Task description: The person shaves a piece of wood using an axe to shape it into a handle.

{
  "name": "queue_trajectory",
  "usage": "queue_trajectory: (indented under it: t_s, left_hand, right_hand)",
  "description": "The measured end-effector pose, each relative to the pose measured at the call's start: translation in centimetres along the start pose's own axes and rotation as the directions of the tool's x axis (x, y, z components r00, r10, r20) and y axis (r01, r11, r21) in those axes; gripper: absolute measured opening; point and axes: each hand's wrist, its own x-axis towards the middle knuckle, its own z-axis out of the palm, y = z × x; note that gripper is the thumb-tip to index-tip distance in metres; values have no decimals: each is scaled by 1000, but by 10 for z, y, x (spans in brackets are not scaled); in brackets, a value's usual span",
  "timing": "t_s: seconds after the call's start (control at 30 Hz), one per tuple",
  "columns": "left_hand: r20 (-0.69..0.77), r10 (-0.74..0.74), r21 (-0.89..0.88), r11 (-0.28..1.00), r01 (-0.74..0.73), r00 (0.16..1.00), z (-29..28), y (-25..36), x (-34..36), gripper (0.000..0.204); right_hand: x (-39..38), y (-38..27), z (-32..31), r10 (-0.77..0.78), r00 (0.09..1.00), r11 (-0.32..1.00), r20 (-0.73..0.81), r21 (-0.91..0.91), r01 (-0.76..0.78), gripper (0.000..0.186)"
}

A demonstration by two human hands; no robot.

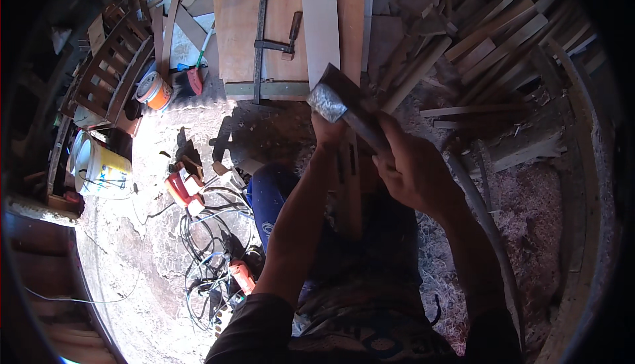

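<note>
— Steel, dull grey and mottled: that is the broad head of the wooden-handled hatchet, raised in front of the person, its head just below the near edge of the reddish-brown board.

— Which hand has it?

— The right hand, fingers wrapped tight round the dark handle, low down from the head. The hatchet slants up and to the left.

— And the left hand?

— It sits just under the steel head, closed on the top of a narrow upright piece of wood that stands between the person's knees. How the fingers lie I cannot tell; the head hides part of them.

— What lies beyond?

— On the board, a long black metal bar clamp and a pale planed plank. To the right, a heap of pale wooden offcuts and slats, with wood shavings on the ground.

— To the left?

— A blue plastic drum beside the left forearm, a tangle of black and white cables, an orange power tool, a white and yellow plastic bucket, and farther off an orange and white tin.
</note>
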Motion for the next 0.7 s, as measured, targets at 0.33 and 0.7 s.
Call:
queue_trajectory:
  t_s: [0.33,0.7]
  left_hand:
    - [50,18,-72,997,-14,999,11,34,-37,16]
    - [-7,-325,-209,925,316,946,-2,5,11,13]
  right_hand:
    - [22,17,13,41,998,958,43,-286,-27,63]
    - [22,-9,-30,-77,990,992,-120,90,88,61]
